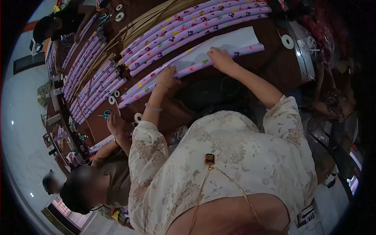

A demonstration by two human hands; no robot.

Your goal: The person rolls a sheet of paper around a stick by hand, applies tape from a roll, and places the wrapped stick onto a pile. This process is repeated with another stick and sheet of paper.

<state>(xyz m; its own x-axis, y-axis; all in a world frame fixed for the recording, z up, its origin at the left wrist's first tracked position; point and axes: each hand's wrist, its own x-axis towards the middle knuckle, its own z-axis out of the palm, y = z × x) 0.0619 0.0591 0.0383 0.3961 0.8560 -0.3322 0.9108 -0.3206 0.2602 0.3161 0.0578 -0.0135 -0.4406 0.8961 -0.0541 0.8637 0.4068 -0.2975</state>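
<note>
A sheet of lilac wrapping paper (235, 40) with a white inner side lies partly unrolled in front of me. It has a pattern of small coloured shapes, and its near edge is curled into a long roll (192, 69). My left hand (167, 75) is closed on the paper toward its left part, with the fingers bent over the edge. Farther right, my right hand (220, 59) grips the rolled edge, its fingertips on the white side. The undersides of both hands are hidden.
Finished-looking lilac rolls (188, 33) lie side by side beyond the sheet, beside brown strips (147, 21). More rolls (96, 92) are at the left. A white tape roll (287, 41) sits at the right. A co-worker's hand (116, 124) is near teal scissors (106, 114).
</note>
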